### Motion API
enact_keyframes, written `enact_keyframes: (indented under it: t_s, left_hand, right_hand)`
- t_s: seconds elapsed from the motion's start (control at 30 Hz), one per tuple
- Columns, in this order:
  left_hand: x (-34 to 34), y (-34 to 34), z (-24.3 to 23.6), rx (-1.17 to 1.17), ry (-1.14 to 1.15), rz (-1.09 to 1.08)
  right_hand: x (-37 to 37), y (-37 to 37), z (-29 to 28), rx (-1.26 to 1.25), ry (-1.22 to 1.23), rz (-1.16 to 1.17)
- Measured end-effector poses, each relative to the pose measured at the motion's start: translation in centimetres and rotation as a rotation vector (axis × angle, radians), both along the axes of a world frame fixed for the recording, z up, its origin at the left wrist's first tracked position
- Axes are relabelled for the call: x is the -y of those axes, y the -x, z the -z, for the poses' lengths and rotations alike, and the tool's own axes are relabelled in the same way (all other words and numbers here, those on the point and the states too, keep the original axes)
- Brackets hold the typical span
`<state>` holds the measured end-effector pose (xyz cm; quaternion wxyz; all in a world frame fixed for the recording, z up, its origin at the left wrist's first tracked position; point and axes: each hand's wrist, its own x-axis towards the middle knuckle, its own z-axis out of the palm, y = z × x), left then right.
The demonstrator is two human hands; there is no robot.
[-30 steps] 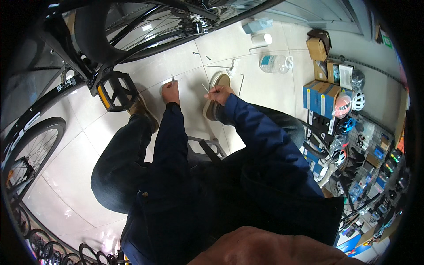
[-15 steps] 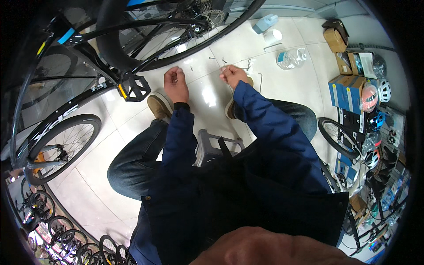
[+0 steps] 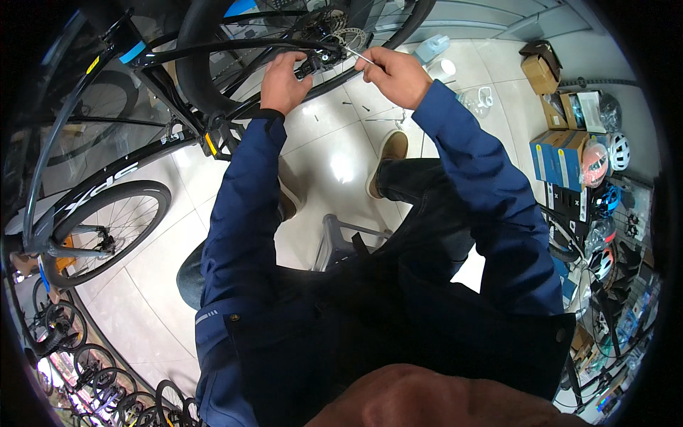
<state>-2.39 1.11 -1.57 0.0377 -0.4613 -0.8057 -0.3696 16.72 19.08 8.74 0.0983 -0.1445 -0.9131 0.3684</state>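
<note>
My left hand (image 3: 284,85) is at the lower edge of the bike's brake caliper (image 3: 315,62), fingers curved and apart from the thumb; whether it touches the part is unclear. My right hand (image 3: 391,77) pinches a silver hex key (image 3: 359,55) angled toward the wheel hub, beside the disc rotor (image 3: 351,37). The black frame and rear tyre (image 3: 193,60) fill the upper left. A pedal (image 3: 219,142) hangs behind my left forearm. Small bolts (image 3: 366,108) and other slender tools (image 3: 398,119) lie on the tiled floor beneath my hands.
A grey stool (image 3: 334,238) is between my legs. A blue-grey container (image 3: 430,48), white cylinder (image 3: 442,69) and clear jug (image 3: 477,101) sit at upper right. Boxes (image 3: 558,153) and helmets (image 3: 617,149) line the right. Another wheel (image 3: 112,233) and several bikes (image 3: 92,363) occupy the left.
Both hands have moved up from above the floor to the bike's hub area. The hex key in my right hand now points at that area. My legs have shifted slightly.
</note>
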Motion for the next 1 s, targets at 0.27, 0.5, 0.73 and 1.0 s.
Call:
enact_keyframes:
  t_s: [0.27,0.5,0.73,1.0]
  left_hand:
    - [-0.9,0.2,0.2,0.141,0.004,0.067]
    - [-0.8,0.0,0.3,0.247,-0.061,0.039]
    - [-0.3,-0.2,-0.1,0.192,-0.161,-0.039]
    - [0.0,0.1,0.9,0.303,-0.196,-0.205]
  right_hand:
    - [1.0,-0.1,-1.4,-0.011,0.037,-0.047]
    - [0.7,-0.3,-1.3,-0.004,-0.078,-0.082]
    - [0.5,-0.7,-1.3,-0.042,-0.089,-0.087]
    - [-0.5,-1.3,-1.1,-0.012,-0.073,-0.076]
